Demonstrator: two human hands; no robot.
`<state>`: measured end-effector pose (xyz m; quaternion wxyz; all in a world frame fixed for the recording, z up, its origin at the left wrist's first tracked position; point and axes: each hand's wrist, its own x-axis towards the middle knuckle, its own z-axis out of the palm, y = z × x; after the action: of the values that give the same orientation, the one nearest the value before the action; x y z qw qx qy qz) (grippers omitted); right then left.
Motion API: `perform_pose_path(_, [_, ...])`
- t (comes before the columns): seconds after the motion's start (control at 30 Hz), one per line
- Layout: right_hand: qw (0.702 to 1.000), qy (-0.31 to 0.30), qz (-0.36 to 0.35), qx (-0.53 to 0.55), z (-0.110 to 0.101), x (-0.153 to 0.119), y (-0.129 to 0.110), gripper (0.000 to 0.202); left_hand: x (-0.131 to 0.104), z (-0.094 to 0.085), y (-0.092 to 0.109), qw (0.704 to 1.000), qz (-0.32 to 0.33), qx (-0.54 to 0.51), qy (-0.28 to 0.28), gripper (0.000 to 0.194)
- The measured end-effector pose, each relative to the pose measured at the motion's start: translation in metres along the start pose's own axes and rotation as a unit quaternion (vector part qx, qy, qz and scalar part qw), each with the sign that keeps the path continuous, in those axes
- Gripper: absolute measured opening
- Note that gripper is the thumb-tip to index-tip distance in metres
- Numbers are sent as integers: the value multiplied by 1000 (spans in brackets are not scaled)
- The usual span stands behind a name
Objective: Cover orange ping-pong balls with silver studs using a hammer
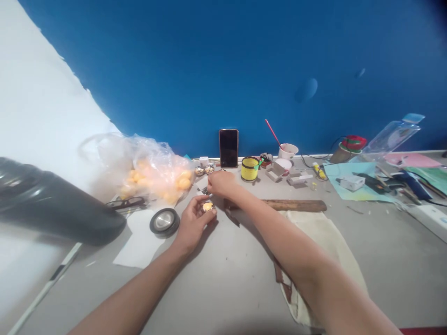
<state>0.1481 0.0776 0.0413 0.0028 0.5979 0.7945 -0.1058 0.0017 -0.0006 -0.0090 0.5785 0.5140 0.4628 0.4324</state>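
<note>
My left hand (194,221) is wrapped round a small ball (208,206), yellow-orange on top with dark, shiny pieces about its side. Just beyond it, my right hand (220,184) has its fingers pinched together over a small white box (201,183) with dark, shiny bits in it. Whatever those fingertips hold is too small or hidden to name. Behind the box sit shiny patterned balls (209,170). Left of my left hand lies a round black-rimmed metal lid (164,222), partly on a white paper sheet (138,244).
A plastic bag of orange balls (153,174) and a large dark cylinder (52,204) stand left. A phone (228,149) leans on the blue wall. Right are a yellow tub (249,169), a paper cup (288,150), a wooden stick (296,205) and a cream cloth (324,242) under my right arm.
</note>
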Motion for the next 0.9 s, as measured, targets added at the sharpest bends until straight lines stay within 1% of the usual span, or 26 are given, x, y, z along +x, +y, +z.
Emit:
perform_pose_path(0.07, [999, 30, 8, 29, -2, 0, 6, 33, 0, -1, 0, 1000, -4, 0, -1, 43])
perform_pose_path(0.13, [996, 47, -11, 71, -2, -1, 15, 27, 1, -2, -1, 1000, -13, -8, -4, 42])
perform_pose_path(0.17, [992, 48, -28, 110, -2, -2, 19, 24, 1, -3, -1, 999, -19, -24, -8, 41])
perform_pose_path(0.2, [982, 44, -49, 176, -3, -3, 24, 21, 2, -4, -1, 998, -28, -49, -15, 39])
perform_pose_path(0.23, [966, 35, -69, 247, -3, -4, 28, 19, 3, -6, -1, 996, -38, -77, -24, 35])
perform_pose_path(0.3, [925, 3, -106, 366, -5, -7, 33, 16, 6, -8, -1, 989, -57, -133, -34, 29])
perform_pose_path(0.33, [909, -18, -122, 399, -7, -9, 34, 15, 7, -9, -1, 986, -61, -154, -33, 30])
perform_pose_path(0.37, [898, -40, -139, 414, -10, -10, 34, 15, 8, -10, -1, 983, -62, -169, -29, 33])
perform_pose_path(0.43, [897, -80, -167, 402, -17, -12, 30, 14, 11, -11, -1, 981, -59, -184, -28, 37])
perform_pose_path(0.57, [934, -111, -182, 288, -32, -14, 15, 8, 13, -13, -1, 979, -65, -188, -44, 36])
perform_pose_path(0.67, [953, -113, -190, 206, -38, -19, 7, 11, 12, -13, 1, 980, -66, -181, -50, 34])
perform_pose_path(0.77, [964, -74, -195, 165, -35, -31, 6, 14, 10, -13, 4, 982, -65, -164, -68, 33])
perform_pose_path(0.83, [967, -30, -184, 176, -27, -42, 7, 12, 9, -13, 5, 982, -66, -154, -84, 35])
perform_pose_path(0.9, [963, 12, -171, 206, -17, -52, 9, 9, 8, -12, 5, 983, -66, -147, -93, 37])
